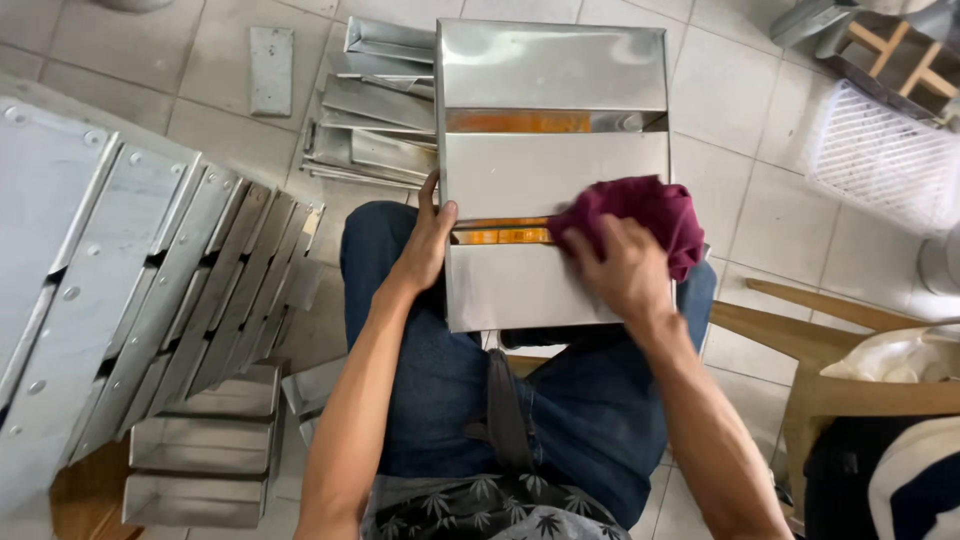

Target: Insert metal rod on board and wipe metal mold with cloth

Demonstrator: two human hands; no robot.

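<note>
**Metal box on lap, rag pressed to its face**

Head view. Seated person in jeans; shiny metal box (553, 180) rests across the thighs, its far end over the tiled floor (740, 160). The box is the landmark for all that follows.

Left hand (428, 245): at the box's left edge, about midway down its length, thumb lying on the front face, fingers hooked round the side. Closed on the box.

Right hand (620, 270): on the lower right part of the box face, fingers curled over a maroon rag (640, 215). Rag bunched, touching the metal, and gripped by this hand. Hand slightly blurred.

Orange reflections show in two bands across the box face, one above the rag, one level with the left thumb.

Beyond the box's far left corner: a stack of folded metal sheets (375, 110) on the floor. Well to the box's left: a leaning row of grey metal panels (150, 270), with more metal trays (205, 440) below them. To the box's right: a wooden chair (830, 360); further up right, a white mesh basket (880, 160).
</note>
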